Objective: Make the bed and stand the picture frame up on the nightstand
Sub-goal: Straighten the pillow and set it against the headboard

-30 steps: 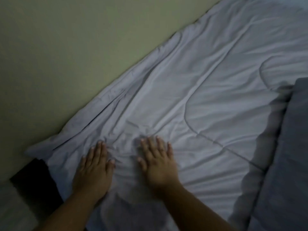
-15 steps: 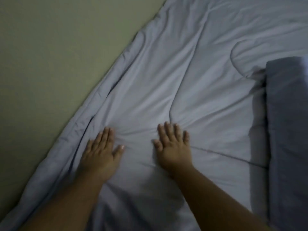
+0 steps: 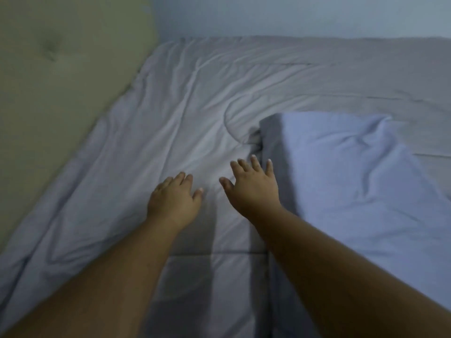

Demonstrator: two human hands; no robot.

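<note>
A pale grey quilted comforter [image 3: 190,113] covers the bed, creased toward the far left corner. A light blue pillow [image 3: 353,172] lies on it at the right. My left hand [image 3: 174,200] rests flat on the comforter, fingers slightly apart, holding nothing. My right hand [image 3: 252,186] is spread just above or on the comforter, its fingertips beside the pillow's left edge. No picture frame or nightstand is in view.
A padded olive-green headboard [image 3: 56,76] runs along the bed's left side. A pale wall [image 3: 292,15] stands behind the far edge of the bed.
Both hands have slid forward and to the right across the comforter. The view has lifted, so the pillow, the far wall and the bed's far edge now show.
</note>
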